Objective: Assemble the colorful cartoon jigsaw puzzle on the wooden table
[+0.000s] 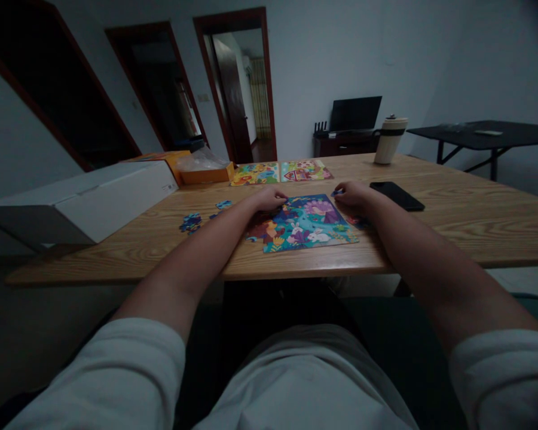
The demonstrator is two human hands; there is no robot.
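Observation:
A colourful jigsaw puzzle [311, 222] with rabbits and a purple peacock-like bird lies flat near the table's front edge. My left hand [269, 199] is at its upper left corner, fingers curled together; whatever they may pinch is hidden. Beyond the upper right corner, my right hand [350, 194] pinches a small dark blue puzzle piece [337, 192], just off the puzzle. Reddish-brown pieces [256, 229] lie beside the puzzle's left edge, partly behind my left forearm. More pieces [355, 220] show under my right wrist. Blue loose pieces [190, 223] lie farther left.
Two bright picture boards [281, 172] lie at the table's far side. Left of them are an orange box [206, 173] with clear plastic and a large white box [116, 197]. A black phone [397, 196] and a cream tumbler [391, 141] stand to the right on the wooden table [466, 221].

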